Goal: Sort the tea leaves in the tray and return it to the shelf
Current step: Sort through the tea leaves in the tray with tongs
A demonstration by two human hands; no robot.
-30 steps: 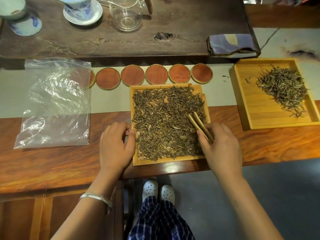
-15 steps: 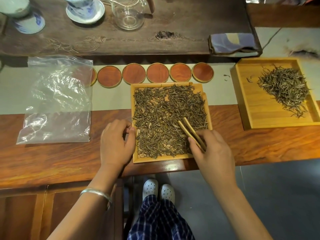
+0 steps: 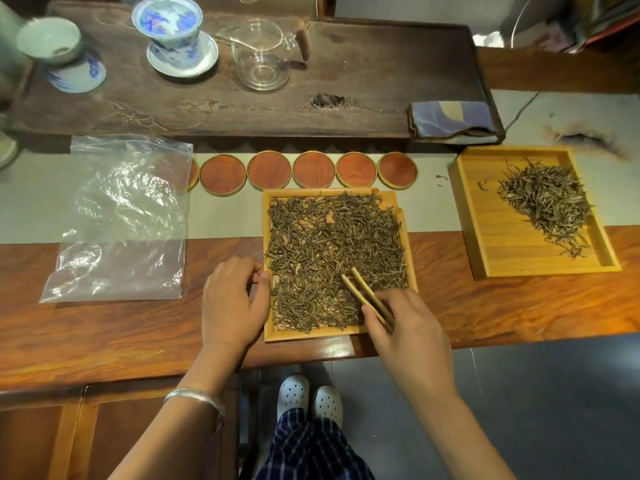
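1. the near tray (image 3: 410, 271), a shallow pale wooden one, is the landmark. it sits on the wooden table (image 3: 104, 327) with its near edge close to the table's front edge, and loose tea leaves (image 3: 332, 244) cover almost all of its floor.
2. the right hand (image 3: 408, 327) is over the near tray's near right corner, fingers curled round bamboo tongs (image 3: 367, 297). the tong tips point up and left into the leaves and stand slightly apart; whether a leaf is caught between them cannot be told.
3. the left hand (image 3: 232, 299) rests at the near tray's left rim, fingers loosely curled, thumb and fingertips at the wall; a firm grip cannot be confirmed.
4. to the right of the near tray, well apart, a second tray (image 3: 485, 244) holds a smaller heap of leaves (image 3: 547, 206).
5. beyond the near tray lies a row of round coasters (image 3: 313, 169); to its left lies a clear plastic bag (image 3: 121, 220).
6. handling, as a judgement: the leaves look dry, light and brittle, so a soft pinch near a leaf's middle suits them. the tray looks stiff and light, best lifted by both side walls and kept level, or the leaves will slide.
7. against the earlier frames, the tongs and right hand have moved left and toward the near edge of the tray, while the left hand has stayed at the rim.
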